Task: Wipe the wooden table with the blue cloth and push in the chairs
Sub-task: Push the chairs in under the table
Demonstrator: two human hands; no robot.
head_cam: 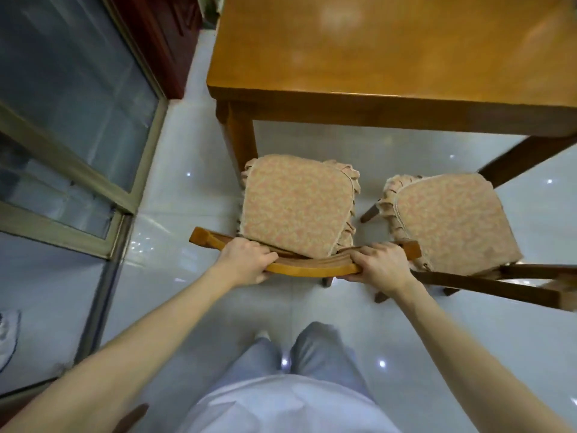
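Here, left hand (246, 260) and right hand (381, 266) clamped on chair back (312, 270), seat (296, 201) outside table (343, 92) edge

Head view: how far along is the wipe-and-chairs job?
Wiping: cannot confirm; wooden table top is bare, blue cloth not in view. In hand: left hand and right hand grip the back rail of the left chair, whose seat sits outside the table edge. Left: push it in, then the right chair, also out and angled.
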